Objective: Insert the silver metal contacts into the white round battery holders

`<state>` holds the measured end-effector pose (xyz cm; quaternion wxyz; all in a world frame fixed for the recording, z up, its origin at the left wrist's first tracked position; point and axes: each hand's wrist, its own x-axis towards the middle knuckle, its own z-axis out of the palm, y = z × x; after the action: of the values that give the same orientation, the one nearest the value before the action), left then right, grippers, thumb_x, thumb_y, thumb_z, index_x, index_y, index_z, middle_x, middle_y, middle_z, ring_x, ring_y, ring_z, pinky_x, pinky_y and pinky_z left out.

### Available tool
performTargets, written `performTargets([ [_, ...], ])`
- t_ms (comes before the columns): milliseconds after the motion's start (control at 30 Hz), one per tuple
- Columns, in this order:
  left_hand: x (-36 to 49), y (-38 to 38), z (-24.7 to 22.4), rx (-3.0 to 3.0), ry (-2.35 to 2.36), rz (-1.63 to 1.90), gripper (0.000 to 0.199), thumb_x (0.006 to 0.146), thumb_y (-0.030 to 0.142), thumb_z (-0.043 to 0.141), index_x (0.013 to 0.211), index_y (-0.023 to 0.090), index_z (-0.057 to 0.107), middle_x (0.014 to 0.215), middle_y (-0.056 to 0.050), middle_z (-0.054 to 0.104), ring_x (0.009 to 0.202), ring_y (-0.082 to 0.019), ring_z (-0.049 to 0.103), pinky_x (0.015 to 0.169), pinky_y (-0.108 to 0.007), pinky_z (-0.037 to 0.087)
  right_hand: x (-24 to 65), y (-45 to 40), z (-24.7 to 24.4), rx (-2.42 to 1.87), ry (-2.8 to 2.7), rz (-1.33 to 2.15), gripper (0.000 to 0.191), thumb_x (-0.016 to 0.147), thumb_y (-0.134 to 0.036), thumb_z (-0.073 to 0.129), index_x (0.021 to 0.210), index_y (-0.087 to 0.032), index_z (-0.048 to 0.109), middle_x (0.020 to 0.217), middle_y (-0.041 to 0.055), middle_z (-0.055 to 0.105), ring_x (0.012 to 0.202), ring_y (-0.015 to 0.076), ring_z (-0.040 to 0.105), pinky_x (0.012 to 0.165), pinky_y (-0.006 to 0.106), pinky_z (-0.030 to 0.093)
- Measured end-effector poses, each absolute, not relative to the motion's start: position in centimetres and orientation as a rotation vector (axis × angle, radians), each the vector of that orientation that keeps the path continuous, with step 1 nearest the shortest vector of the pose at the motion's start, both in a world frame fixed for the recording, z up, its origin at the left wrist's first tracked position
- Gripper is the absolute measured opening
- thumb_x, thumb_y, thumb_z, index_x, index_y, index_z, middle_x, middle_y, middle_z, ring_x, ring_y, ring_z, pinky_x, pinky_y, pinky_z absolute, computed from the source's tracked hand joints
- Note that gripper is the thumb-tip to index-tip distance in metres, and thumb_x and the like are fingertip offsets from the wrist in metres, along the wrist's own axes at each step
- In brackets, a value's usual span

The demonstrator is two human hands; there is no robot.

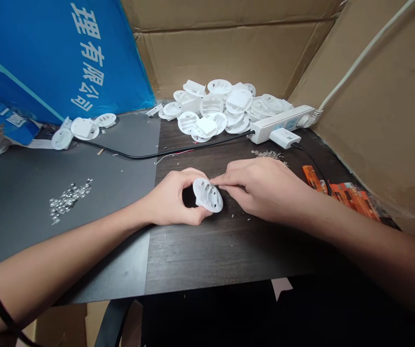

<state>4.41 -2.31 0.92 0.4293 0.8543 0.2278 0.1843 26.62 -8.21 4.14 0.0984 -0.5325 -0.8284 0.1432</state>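
A round white plastic housing (212, 196) with slots in its face is tilted up above the table, gripped at its edge between the thumb and fingers of my left hand (178, 195). My right hand (258, 185) is at the housing's upper right rim, thumb and index finger pinched together. Whatever those fingertips hold, if anything, is too small to make out. Small metal parts (268, 155) lie just beyond my right hand. To the left is another heap of shiny small metal pieces (68, 198).
A pile of similar white housings (210, 108) lies at the back, with several more (84, 127) at the left. A power strip (283, 123) with a white adapter (285, 138) stands at back right. Its black cable (138, 156) crosses the table. Orange packets (352, 197) lie at right; cardboard walls (229, 53) enclose the back.
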Motion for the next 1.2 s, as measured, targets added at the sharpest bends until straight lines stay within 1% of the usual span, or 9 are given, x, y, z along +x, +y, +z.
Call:
performTargets([
  [100, 4.4, -2.4, 0.9, 2.135, 0.57, 0.454, 0.016, 0.073, 0.024, 0.071, 0.084, 0.014, 0.07, 0.09, -0.002, 0.07, 0.096, -0.018, 0.063, 0.09, -0.03, 0.048, 26.3, -8.3, 4.4, -1.593, -2.489, 0.355, 0.034, 0.097, -0.021, 0.054, 0.111, -0.039, 0.079, 0.097, -0.0033, 0.07, 0.082, 0.0124, 0.061, 0.064, 0.027, 0.027],
  [233, 4.5, -2.5, 1.0, 2.124, 0.589, 0.451, 0.015, 0.072, 0.024, 0.071, 0.083, 0.015, 0.069, 0.09, -0.001, 0.069, 0.096, -0.016, 0.063, 0.092, -0.03, 0.047, 25.1, -8.4, 5.2, -1.751, -2.6, 0.255, 0.029, 0.097, -0.023, 0.053, 0.106, -0.031, 0.08, 0.093, 0.0009, 0.069, 0.075, 0.0144, 0.058, 0.059, 0.03, 0.02],
  [333, 4.5, -2.5, 1.2, 2.104, 0.614, 0.431, 0.013, 0.071, 0.023, 0.071, 0.082, 0.016, 0.069, 0.092, 0.0, 0.069, 0.097, -0.016, 0.063, 0.092, -0.029, 0.047, 24.1, -8.4, 5.7, -1.867, -2.666, 0.181, 0.028, 0.096, -0.027, 0.055, 0.11, -0.025, 0.079, 0.097, 0.0042, 0.07, 0.072, 0.016, 0.057, 0.058, 0.032, 0.017],
  [400, 4.5, -2.5, 1.4, 2.085, 0.638, 0.415, 0.013, 0.072, 0.024, 0.07, 0.082, 0.016, 0.07, 0.095, 0.0, 0.07, 0.098, -0.016, 0.063, 0.091, -0.028, 0.047, 24.0, -8.3, 5.9, -1.884, -2.689, 0.149, 0.028, 0.095, -0.027, 0.056, 0.111, -0.023, 0.078, 0.099, 0.0049, 0.07, 0.07, 0.0158, 0.057, 0.058, 0.032, 0.016],
  [467, 4.5, -2.5, 1.5, 2.076, 0.655, 0.4, 0.015, 0.072, 0.026, 0.07, 0.082, 0.016, 0.07, 0.096, -0.001, 0.07, 0.096, -0.016, 0.063, 0.089, -0.029, 0.047, 24.4, -8.2, 6.0, -1.849, -2.68, 0.17, 0.028, 0.095, -0.026, 0.055, 0.109, -0.025, 0.079, 0.099, 0.0037, 0.07, 0.072, 0.0152, 0.058, 0.058, 0.032, 0.017],
  [600, 4.6, -2.5, 1.5, 2.092, 0.663, 0.381, 0.019, 0.071, 0.028, 0.072, 0.084, 0.014, 0.071, 0.097, -0.003, 0.071, 0.095, -0.017, 0.063, 0.087, -0.03, 0.048, 25.8, -8.2, 5.8, -1.747, -2.621, 0.287, 0.032, 0.093, -0.02, 0.055, 0.104, -0.037, 0.08, 0.093, -0.0017, 0.069, 0.079, 0.013, 0.06, 0.061, 0.029, 0.021],
  [733, 4.6, -2.5, 1.3, 2.086, 0.67, 0.384, 0.02, 0.07, 0.027, 0.073, 0.086, 0.014, 0.072, 0.098, -0.003, 0.071, 0.096, -0.018, 0.064, 0.088, -0.031, 0.048, 26.1, -8.3, 5.6, -1.742, -2.616, 0.318, 0.034, 0.093, -0.02, 0.055, 0.105, -0.041, 0.08, 0.09, -0.0033, 0.068, 0.077, 0.0112, 0.058, 0.061, 0.029, 0.02],
  [1033, 4.6, -2.5, 1.5, 2.08, 0.677, 0.377, 0.022, 0.07, 0.03, 0.071, 0.083, 0.014, 0.071, 0.099, -0.004, 0.071, 0.096, -0.019, 0.063, 0.088, -0.031, 0.048, 25.7, -8.2, 6.1, -1.791, -2.636, 0.322, 0.035, 0.093, -0.021, 0.055, 0.105, -0.045, 0.078, 0.091, -0.0043, 0.066, 0.074, 0.0095, 0.055, 0.061, 0.029, 0.019],
  [1200, 4.7, -2.5, 1.5, 2.09, 0.656, 0.386, 0.018, 0.07, 0.027, 0.072, 0.083, 0.014, 0.07, 0.096, -0.003, 0.07, 0.095, -0.017, 0.063, 0.089, -0.03, 0.048, 25.5, -8.3, 6.1, -1.858, -2.671, 0.298, 0.028, 0.095, -0.025, 0.053, 0.097, -0.037, 0.079, 0.093, -0.0022, 0.067, 0.071, 0.0116, 0.054, 0.06, 0.031, 0.016],
])
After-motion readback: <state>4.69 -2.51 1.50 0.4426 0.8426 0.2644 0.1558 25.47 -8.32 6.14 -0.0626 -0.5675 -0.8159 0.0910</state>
